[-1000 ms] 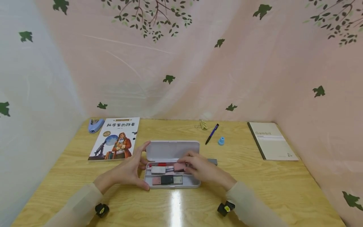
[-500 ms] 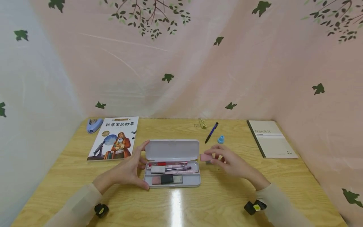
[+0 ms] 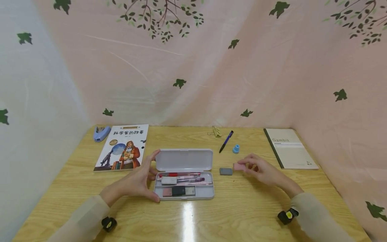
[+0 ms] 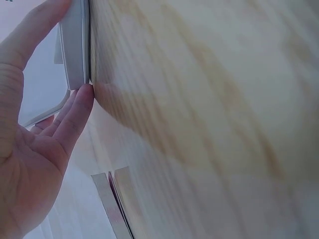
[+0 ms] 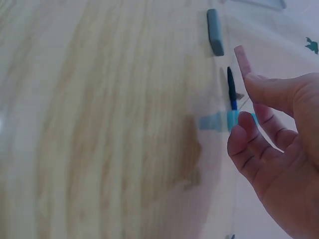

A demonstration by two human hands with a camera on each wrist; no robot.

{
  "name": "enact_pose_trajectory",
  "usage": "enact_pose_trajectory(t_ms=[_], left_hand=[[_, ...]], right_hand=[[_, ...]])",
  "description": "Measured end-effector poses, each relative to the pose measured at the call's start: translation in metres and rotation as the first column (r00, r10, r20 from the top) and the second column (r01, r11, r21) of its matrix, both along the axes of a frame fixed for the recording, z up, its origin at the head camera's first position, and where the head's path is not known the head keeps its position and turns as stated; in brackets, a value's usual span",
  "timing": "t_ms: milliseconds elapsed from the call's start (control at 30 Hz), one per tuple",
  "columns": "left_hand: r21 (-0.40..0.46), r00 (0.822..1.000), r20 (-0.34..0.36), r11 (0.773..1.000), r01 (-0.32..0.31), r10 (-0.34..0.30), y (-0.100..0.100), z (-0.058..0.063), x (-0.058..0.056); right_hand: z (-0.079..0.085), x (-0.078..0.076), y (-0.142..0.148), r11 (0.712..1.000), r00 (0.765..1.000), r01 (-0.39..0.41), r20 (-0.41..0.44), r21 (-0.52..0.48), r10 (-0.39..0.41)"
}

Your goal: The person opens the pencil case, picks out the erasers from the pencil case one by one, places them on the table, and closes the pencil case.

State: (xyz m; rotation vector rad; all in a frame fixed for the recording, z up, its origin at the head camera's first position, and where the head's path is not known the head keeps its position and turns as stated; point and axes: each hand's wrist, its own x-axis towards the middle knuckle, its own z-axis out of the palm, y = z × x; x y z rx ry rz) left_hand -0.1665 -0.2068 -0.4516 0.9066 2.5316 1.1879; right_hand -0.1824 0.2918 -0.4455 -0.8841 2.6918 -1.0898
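The white pencil case (image 3: 205, 192) lies open on the table, its lid tilted back. My left hand (image 3: 136, 183) grips its left end, thumb at the front corner and fingers toward the lid. In the case are a red pen (image 3: 173, 174) and other pens, a white eraser (image 3: 168, 181), and a front row of pink, black and whitish blocks (image 3: 178, 191). To the right, my right hand (image 3: 266, 171) pinches a pink eraser (image 3: 239, 166) between thumb and fingers, close over the table. Beside it lies a grey eraser (image 3: 225, 171), also seen in the right wrist view.
Behind the right hand are a light blue cone-shaped piece (image 3: 236, 149), a blue pen (image 3: 226, 141) and a yellowish binder clip (image 3: 216, 131). A notebook (image 3: 290, 149) lies far right. A picture book (image 3: 121, 148) and a blue stapler (image 3: 101, 133) are at left.
My right hand has lifted the pink eraser out of the case and carried it right, past the grey eraser, which now shows fully. The left hand stays at the case.
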Motion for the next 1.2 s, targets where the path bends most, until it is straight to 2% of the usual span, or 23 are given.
enact_pose_trajectory(t_ms=[267, 600, 967, 1200], left_hand=[[0.000, 1.000, 0.024, 1.000, -0.012, 0.012, 0.001, 0.000, 0.000], [-0.007, 1.000, 0.025, 1.000, -0.010, 0.011, 0.002, -0.001, -0.003], [0.003, 1.000, 0.012, 1.000, -0.006, 0.006, 0.000, 0.000, -0.001], [-0.002, 1.000, 0.026, 1.000, -0.009, 0.010, 0.000, -0.001, -0.002]], right_hand=[[-0.008, 0.000, 0.012, 1.000, 0.998, 0.007, 0.057, -0.003, -0.007], [-0.010, 0.000, 0.018, 1.000, 1.000, -0.002, -0.001, 0.020, 0.002], [-0.012, -0.003, 0.018, 1.000, 0.996, 0.008, 0.084, -0.003, -0.008], [-0.012, -0.005, 0.019, 0.999, 0.996, 0.017, 0.088, -0.035, -0.014]])
